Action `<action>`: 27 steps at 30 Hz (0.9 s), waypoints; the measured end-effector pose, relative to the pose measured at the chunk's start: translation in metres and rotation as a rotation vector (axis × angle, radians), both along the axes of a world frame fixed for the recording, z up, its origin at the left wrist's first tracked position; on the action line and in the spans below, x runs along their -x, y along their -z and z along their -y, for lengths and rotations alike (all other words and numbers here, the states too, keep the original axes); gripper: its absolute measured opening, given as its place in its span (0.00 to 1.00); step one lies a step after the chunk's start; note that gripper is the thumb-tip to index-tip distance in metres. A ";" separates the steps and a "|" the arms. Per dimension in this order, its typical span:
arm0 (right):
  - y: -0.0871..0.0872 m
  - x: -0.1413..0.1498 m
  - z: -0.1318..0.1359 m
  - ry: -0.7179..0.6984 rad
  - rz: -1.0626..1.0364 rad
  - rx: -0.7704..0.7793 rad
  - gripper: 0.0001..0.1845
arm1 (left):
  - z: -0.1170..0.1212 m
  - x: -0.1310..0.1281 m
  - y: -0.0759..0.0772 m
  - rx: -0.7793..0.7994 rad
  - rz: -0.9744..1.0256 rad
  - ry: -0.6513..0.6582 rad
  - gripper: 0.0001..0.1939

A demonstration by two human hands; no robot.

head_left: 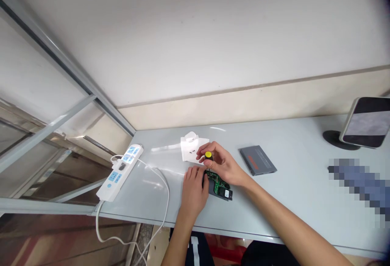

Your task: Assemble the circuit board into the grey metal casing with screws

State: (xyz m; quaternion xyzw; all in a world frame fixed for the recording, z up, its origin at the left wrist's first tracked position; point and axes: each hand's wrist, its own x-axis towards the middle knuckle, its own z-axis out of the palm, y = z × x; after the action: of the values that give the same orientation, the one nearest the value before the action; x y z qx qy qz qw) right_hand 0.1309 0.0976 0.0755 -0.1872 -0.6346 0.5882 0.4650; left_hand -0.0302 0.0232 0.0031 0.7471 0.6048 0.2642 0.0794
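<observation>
My right hand (224, 164) is closed round a screwdriver (208, 155) with a yellow-topped black handle. It stands upright over a green circuit board (218, 184), which sits in a dark grey case half (215, 189). Where its tip touches is too small to make out. My left hand (195, 186) grips the left end of the case, fingers along the far side and thumb on the near side. Behind my hands lies a white paper (186, 154) with a few small dark pieces on it. A flat grey case cover (258, 160) with red lettering rests to the right.
On the left lies a white power strip (120, 172) with a plug in it; its cable (167, 201) loops over the table's front edge. A screen device (367, 121) on a round black base stands at the right, near a pixelated blue patch (361, 184). A wall backs the table.
</observation>
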 end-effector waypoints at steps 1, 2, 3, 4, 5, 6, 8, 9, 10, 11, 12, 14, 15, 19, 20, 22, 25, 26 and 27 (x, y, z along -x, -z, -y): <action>0.001 0.000 0.001 0.012 0.000 0.010 0.12 | 0.000 0.000 0.000 -0.003 -0.016 -0.003 0.15; 0.002 0.001 0.003 0.018 0.005 0.022 0.12 | 0.000 0.000 0.000 -0.009 -0.033 -0.007 0.15; 0.003 0.001 0.004 0.024 0.010 0.034 0.13 | 0.000 0.000 0.000 -0.015 -0.045 -0.011 0.16; 0.005 0.002 0.004 0.038 0.008 0.042 0.14 | 0.001 0.000 -0.001 -0.017 -0.053 -0.012 0.16; 0.006 0.003 0.005 0.063 0.002 0.050 0.16 | 0.001 0.000 -0.001 -0.016 -0.055 -0.009 0.16; 0.008 0.005 0.005 0.099 -0.004 0.059 0.17 | 0.001 -0.001 -0.002 -0.011 -0.053 -0.004 0.15; 0.008 0.006 0.002 0.191 -0.016 0.066 0.19 | 0.001 -0.002 -0.004 0.003 -0.042 0.006 0.14; 0.007 0.004 0.000 0.239 -0.019 0.058 0.19 | 0.001 -0.002 -0.005 0.007 -0.038 0.004 0.13; 0.004 0.000 -0.003 0.292 -0.024 0.036 0.18 | 0.001 -0.003 -0.005 0.009 -0.035 -0.004 0.13; 0.000 -0.006 -0.005 0.358 -0.024 0.006 0.17 | 0.001 -0.003 -0.006 0.010 -0.031 -0.015 0.12; -0.006 -0.016 -0.007 0.433 -0.001 -0.037 0.17 | 0.001 -0.004 -0.006 0.011 -0.023 -0.030 0.12; -0.016 -0.043 -0.007 0.687 0.093 -0.110 0.17 | 0.002 -0.004 -0.007 0.015 0.007 -0.050 0.11; -0.020 -0.059 -0.005 0.792 0.239 -0.145 0.17 | 0.003 -0.003 -0.008 0.021 0.027 -0.049 0.11; -0.013 -0.110 0.014 0.986 1.137 -0.124 0.30 | 0.007 0.001 -0.014 0.067 0.094 0.035 0.23; -0.007 -0.118 0.020 0.927 1.298 -0.103 0.35 | 0.008 0.002 -0.016 0.082 0.103 0.060 0.25; 0.007 -0.132 0.030 0.777 1.461 -0.102 0.39 | 0.010 0.004 -0.019 0.104 0.116 0.099 0.27; 0.019 -0.153 0.035 0.638 1.520 -0.073 0.35 | 0.011 0.007 -0.025 0.123 0.135 0.154 0.29; 0.021 -0.160 0.034 0.577 1.494 -0.073 0.33 | 0.012 0.007 -0.027 0.130 0.141 0.172 0.30; 0.021 -0.166 0.033 0.504 1.457 -0.090 0.31 | 0.012 0.008 -0.028 0.140 0.147 0.189 0.30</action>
State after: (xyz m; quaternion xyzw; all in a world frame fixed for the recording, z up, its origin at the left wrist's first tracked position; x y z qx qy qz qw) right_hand 0.2966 0.0647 0.0548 -0.6468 -0.7421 0.1664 0.0567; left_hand -0.0378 0.0109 0.0312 0.7720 0.5412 0.2668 0.1998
